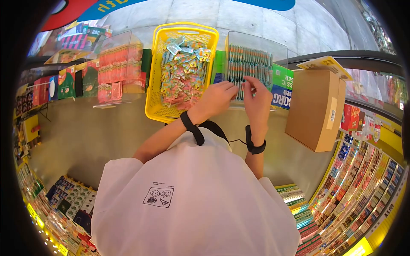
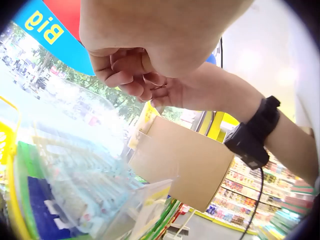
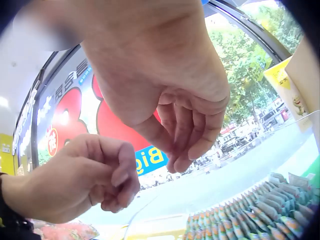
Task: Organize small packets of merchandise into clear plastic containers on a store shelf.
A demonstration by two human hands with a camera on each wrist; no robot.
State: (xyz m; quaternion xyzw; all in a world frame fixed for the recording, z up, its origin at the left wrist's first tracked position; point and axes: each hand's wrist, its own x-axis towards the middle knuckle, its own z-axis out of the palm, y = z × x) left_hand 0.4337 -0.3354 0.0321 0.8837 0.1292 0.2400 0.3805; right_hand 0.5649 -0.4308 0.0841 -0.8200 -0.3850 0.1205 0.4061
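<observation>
Above the front part of a clear bin [image 1: 279,47] filled with rows of small teal packets [image 1: 250,57], both hands are raised side by side. My left hand [image 1: 218,99] [image 2: 145,45] [image 3: 95,175] has its fingers curled in toward the palm, with nothing seen in them. To its right, my right hand [image 1: 259,100] [image 2: 175,92] [image 3: 175,95] hangs with loosely bent fingers and holds nothing visible. A gap separates the hands in the right wrist view, where the packets [image 3: 250,215] stand below them.
Left of the bin is a yellow basket [image 1: 150,100] heaped with loose blue, yellow and pink packets [image 1: 183,72]. Farther left stands another clear bin of pink packets [image 1: 119,64]. A brown cardboard box [image 1: 309,109] is on the right. Stocked shelves [image 1: 358,179] line the lower right.
</observation>
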